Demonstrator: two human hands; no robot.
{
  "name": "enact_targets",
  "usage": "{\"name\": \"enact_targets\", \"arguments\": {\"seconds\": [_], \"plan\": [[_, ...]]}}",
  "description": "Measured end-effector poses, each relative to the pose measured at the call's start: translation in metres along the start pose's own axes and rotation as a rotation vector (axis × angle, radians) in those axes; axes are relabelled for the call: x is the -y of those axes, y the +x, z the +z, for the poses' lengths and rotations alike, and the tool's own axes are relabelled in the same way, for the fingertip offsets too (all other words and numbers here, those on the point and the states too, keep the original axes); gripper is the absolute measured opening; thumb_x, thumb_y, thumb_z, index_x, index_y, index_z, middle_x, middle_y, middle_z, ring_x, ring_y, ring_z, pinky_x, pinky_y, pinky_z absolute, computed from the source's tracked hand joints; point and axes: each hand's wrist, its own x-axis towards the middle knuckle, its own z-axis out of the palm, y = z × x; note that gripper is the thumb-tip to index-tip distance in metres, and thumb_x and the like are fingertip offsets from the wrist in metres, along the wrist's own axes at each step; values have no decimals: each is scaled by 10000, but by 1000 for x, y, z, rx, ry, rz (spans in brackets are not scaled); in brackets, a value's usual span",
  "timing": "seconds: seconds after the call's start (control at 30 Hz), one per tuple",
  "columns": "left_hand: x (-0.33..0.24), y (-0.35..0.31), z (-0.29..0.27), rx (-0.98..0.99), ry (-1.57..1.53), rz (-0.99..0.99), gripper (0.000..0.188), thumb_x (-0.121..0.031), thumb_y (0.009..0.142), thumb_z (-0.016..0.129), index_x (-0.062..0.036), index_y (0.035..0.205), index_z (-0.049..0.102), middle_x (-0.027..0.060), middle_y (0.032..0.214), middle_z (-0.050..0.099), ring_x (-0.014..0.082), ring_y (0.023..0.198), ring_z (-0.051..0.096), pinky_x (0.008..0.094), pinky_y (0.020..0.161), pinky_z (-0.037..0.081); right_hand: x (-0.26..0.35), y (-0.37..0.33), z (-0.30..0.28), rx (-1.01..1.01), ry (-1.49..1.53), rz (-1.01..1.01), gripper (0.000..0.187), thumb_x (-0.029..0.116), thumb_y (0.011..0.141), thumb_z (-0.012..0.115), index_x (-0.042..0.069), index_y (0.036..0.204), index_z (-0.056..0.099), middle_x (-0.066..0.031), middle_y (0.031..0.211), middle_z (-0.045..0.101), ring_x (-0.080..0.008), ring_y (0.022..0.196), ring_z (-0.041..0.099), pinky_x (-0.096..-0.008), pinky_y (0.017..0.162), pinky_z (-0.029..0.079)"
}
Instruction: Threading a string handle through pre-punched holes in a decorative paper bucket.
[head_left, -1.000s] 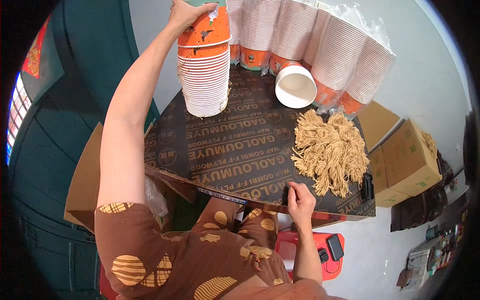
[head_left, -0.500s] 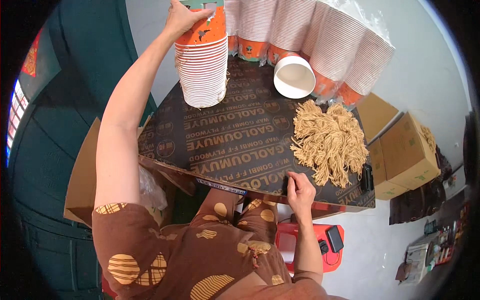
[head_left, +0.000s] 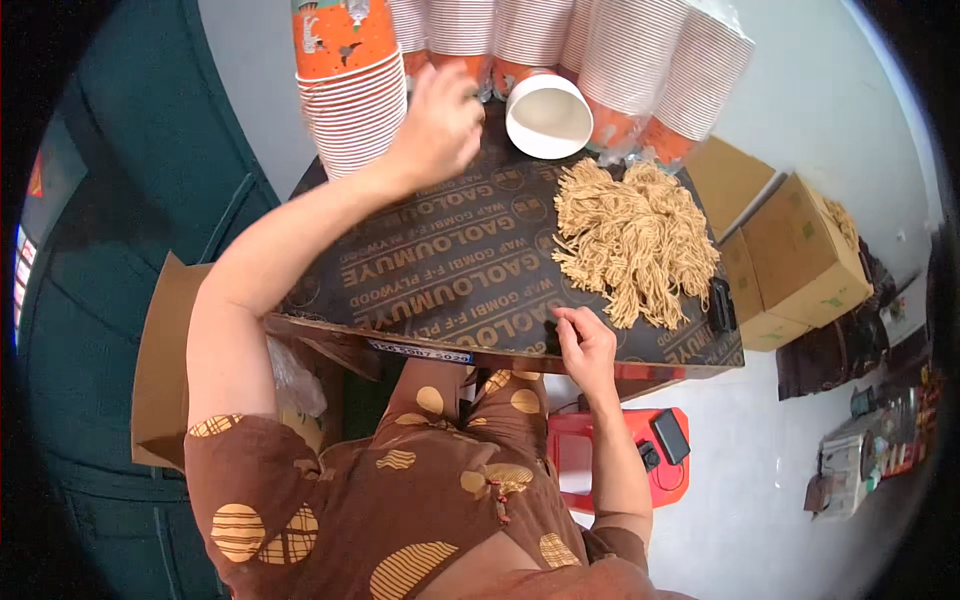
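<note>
My left hand (head_left: 440,122), smeared by motion, is over the dark tabletop between a tall stack of orange-printed paper cups (head_left: 350,105) and a single paper cup (head_left: 549,118) lying on its side. Its fingers look bent, but the blur hides whether anything is in them. The white inside of the lying cup faces me. Resting at the front edge of the table is my right hand (head_left: 588,348), fingers curled closed, with nothing visible in it. Just beyond that hand lies a loose heap of tan twisted-cord bundles (head_left: 640,240).
Several plastic-wrapped stacks of paper cups (head_left: 630,55) line the back of the printed plywood table (head_left: 440,270). Cardboard boxes (head_left: 800,250) stand to the right, and an open carton (head_left: 165,370) is at the left. A red stool (head_left: 570,450) holding a black device is below the right side.
My left hand has let go of the cup stack's upper end and moved right and toward me. My right hand stays curled at the table edge. The whole view has shifted slightly.
</note>
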Motion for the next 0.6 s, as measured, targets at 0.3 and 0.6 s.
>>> {"name": "enact_targets", "arguments": {"seconds": [0.3,0.6], "plan": [[-33,-36,84,410,-284,-386,157,-158,857,642,-16,897,590,198,920,606,409,824,628,471,723,519,-3,-1,-5,27,131,18,144,38,880,596,12,982,694,-77,744,617,-157,609,603,-278,569,464],[11,5,177,25,-191,-537,159,-63,818,639,-11,942,553,192,946,560,396,911,601,489,775,500,-3,0,-6,70,125,60,126,63,883,607,20,962,695,-97,722,596,-193,586,581,-300,554,451]]}}
